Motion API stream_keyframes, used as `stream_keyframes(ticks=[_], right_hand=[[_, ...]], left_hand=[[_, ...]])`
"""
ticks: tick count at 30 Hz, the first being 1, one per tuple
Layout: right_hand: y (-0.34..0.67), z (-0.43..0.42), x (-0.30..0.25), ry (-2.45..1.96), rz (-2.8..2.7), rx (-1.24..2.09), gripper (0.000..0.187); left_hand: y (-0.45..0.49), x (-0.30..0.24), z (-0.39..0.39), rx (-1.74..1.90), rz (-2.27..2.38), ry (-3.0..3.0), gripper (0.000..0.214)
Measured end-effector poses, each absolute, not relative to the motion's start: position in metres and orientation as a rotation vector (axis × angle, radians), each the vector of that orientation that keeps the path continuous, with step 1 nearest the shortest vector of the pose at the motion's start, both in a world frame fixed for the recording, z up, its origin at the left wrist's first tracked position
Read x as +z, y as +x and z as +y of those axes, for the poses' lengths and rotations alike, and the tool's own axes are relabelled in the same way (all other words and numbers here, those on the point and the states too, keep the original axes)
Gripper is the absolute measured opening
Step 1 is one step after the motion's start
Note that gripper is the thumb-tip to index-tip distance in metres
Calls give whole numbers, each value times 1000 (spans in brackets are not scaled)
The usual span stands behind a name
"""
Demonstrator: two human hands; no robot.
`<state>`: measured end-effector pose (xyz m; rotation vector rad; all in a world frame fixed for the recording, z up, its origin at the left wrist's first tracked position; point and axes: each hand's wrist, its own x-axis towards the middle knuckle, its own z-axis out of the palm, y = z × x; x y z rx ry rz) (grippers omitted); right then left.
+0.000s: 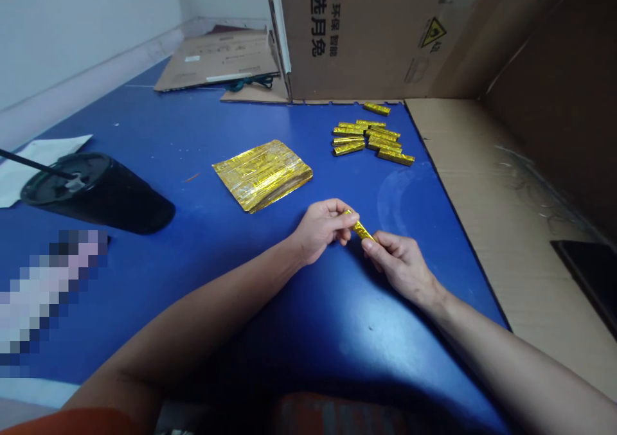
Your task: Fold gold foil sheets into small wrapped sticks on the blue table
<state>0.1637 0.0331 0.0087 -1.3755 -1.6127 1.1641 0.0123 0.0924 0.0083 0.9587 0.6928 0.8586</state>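
Note:
Between my two hands is a narrow folded strip of shiny gold foil paper (361, 230). The fingers of my left hand (326, 228) pinch its upper left end, thumb on top. At the lower right end, my right hand (399, 260) grips it between thumb and curled fingers. A flat stack of gold foil sheets (263, 175) lies on the blue table just beyond my left hand. Farther back on the right, several folded gold strips (383, 136) form a loose pile, with a single one (376, 109) behind them.
A dark tumbler with a straw (99, 191) stands at the left by a white sheet (62, 144). A large cardboard box (371, 43) walls off the back, and flattened cardboard (216, 56) lies behind left. Brown cardboard (463, 184) borders the blue table (193, 255) on the right.

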Motion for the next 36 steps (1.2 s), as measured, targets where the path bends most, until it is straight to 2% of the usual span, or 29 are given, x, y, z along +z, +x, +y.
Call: stream_keyframes(ticks=[5, 13, 20, 26, 32, 36], right_hand=[[164, 38, 8, -1367, -1340, 1139, 39], [168, 40, 1, -1315, -1253, 1080, 39], [168, 41, 2, -1315, -1242, 1042, 41], [166, 40, 9, -1335, -1453, 1148, 48], [165, 37, 14, -1323, -1636, 1178, 51], [168, 38, 10, -1331, -1548, 1125, 50]], left_hand=[[5, 9, 103, 858, 743, 981, 20], [-14, 10, 116, 558, 666, 1186, 23], [-15, 15, 111, 143, 552, 1238, 16], [3, 16, 94, 340, 570, 1208, 13], [9, 12, 90, 347, 595, 1266, 9], [7, 12, 91, 337, 577, 1274, 13]])
